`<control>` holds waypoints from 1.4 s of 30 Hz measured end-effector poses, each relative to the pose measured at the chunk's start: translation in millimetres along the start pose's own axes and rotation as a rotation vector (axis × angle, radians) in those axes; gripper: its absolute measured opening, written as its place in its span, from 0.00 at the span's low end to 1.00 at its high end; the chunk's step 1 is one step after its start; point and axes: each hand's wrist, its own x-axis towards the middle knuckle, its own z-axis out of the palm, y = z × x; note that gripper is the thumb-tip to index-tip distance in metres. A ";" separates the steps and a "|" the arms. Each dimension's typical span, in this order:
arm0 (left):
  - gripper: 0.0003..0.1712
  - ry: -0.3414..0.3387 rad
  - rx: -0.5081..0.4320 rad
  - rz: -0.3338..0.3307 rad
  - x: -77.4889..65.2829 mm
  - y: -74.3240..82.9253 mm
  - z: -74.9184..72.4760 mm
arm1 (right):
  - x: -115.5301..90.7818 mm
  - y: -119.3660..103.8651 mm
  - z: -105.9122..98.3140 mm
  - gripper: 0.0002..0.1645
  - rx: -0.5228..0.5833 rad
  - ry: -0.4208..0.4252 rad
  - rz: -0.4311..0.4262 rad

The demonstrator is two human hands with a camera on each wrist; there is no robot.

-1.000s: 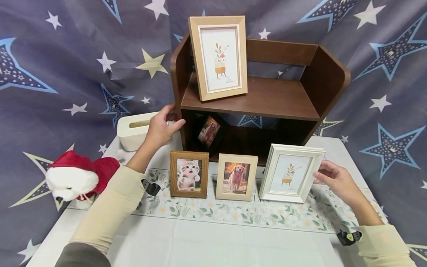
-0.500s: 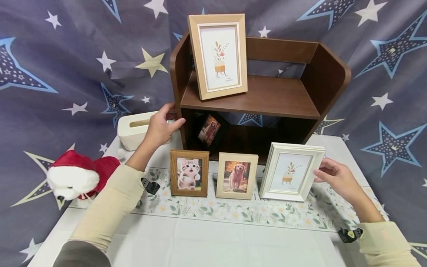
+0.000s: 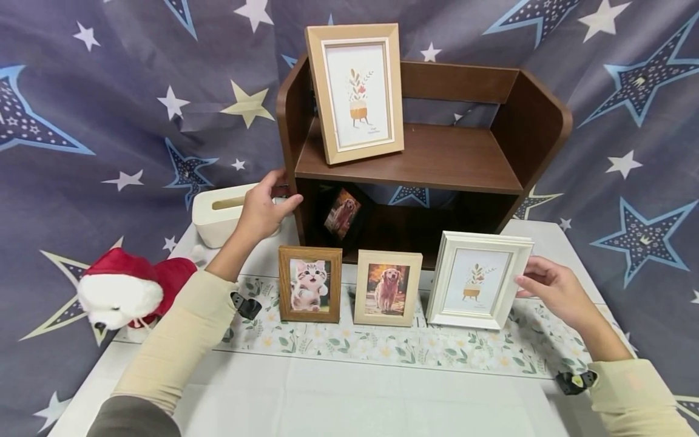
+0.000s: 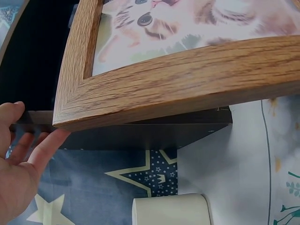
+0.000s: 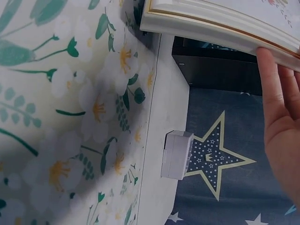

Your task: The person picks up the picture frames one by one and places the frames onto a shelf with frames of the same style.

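My left hand (image 3: pixel 266 205) grips the left side panel of a dark brown shelf (image 3: pixel 459 159), thumb toward the front and fingers around the edge. At the right, my right hand (image 3: pixel 553 290) holds the right edge of a white picture frame (image 3: pixel 437 284) with a plant print. That frame stands on the floral runner, leaning back. Beside it are a cream frame (image 3: pixel 388 321) with a dog picture and a brown wooden frame (image 3: pixel 283 285) with a kitten picture. In the right wrist view, fingers (image 5: pixel 271 86) lie against the white frame's side.
A tan frame (image 3: pixel 322 91) stands on the upper shelf, and a dark-edged dog picture (image 3: pixel 342 213) leans below. Left of the shelf are a cream tissue box (image 3: pixel 210 226) and a plush dog (image 3: pixel 128 291) in red. A small white box (image 5: pixel 176 154) sits beside the shelf.
The white frame has turned slightly, its top shifting a little up and left, with my right hand still on its edge. My left hand stays on the shelf panel.
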 end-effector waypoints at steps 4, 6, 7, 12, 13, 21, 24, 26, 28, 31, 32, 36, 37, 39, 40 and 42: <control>0.32 0.008 -0.008 0.007 -0.8 -0.9 0.6 | -0.1 -1.2 -2.2 0.18 0.044 0.005 -0.011; 0.32 0.009 -0.009 0.007 -1.2 -1.4 1.0 | -0.5 -2.9 -4.4 0.19 0.039 0.020 -0.018; 0.32 0.010 -0.007 0.009 -1.5 -1.4 1.2 | -0.8 -4.5 -5.7 0.19 0.034 0.030 -0.021; 0.32 0.015 0.006 0.018 -1.1 -1.5 2.9 | -1.1 -13.4 -13.4 0.20 -0.006 0.071 -0.041; 0.32 0.017 0.007 0.021 -1.1 -1.7 2.9 | -1.2 -15.2 -14.3 0.20 0.005 0.073 -0.044; 0.33 0.026 -0.002 0.041 -1.8 0.1 2.7 | 1.2 -31.8 -16.7 0.21 0.097 0.094 -0.074; 0.33 0.030 -0.006 0.050 -1.9 -0.3 2.5 | 3.6 -38.5 -16.0 0.21 0.158 0.097 -0.081; 0.33 0.031 -0.008 0.052 -2.3 0.0 2.2 | 5.2 -42.1 -15.6 0.22 0.179 0.102 -0.083; 0.33 0.030 -0.007 0.054 -2.0 -0.8 2.2 | 6.8 -45.8 -15.9 0.23 0.190 0.107 -0.088; 0.33 0.031 -0.008 0.054 -1.8 -0.5 2.2 | 8.8 -51.6 -17.5 0.24 0.199 0.116 -0.099; 0.33 0.030 -0.008 0.053 -1.7 -0.6 2.2 | 9.2 -53.6 -18.3 0.24 0.198 0.117 -0.103; 0.33 0.026 -0.004 0.041 -1.3 -1.2 2.0 | 9.8 -60.9 -21.4 0.25 0.217 0.122 -0.116; 0.33 0.025 -0.003 0.037 -1.3 -1.3 2.0 | 10.0 -62.6 -22.1 0.25 0.222 0.124 -0.120; 0.34 0.024 -0.002 0.034 -1.1 -1.5 2.2 | 10.5 -66.1 -23.7 0.25 0.232 0.127 -0.132; 0.34 0.024 -0.002 0.034 -1.1 -1.4 2.3 | 10.9 -68.0 -24.3 0.25 0.237 0.129 -0.139; 0.34 0.026 -0.001 0.033 -0.9 -1.4 2.7 | 12.2 -72.2 -25.5 0.25 0.254 0.133 -0.154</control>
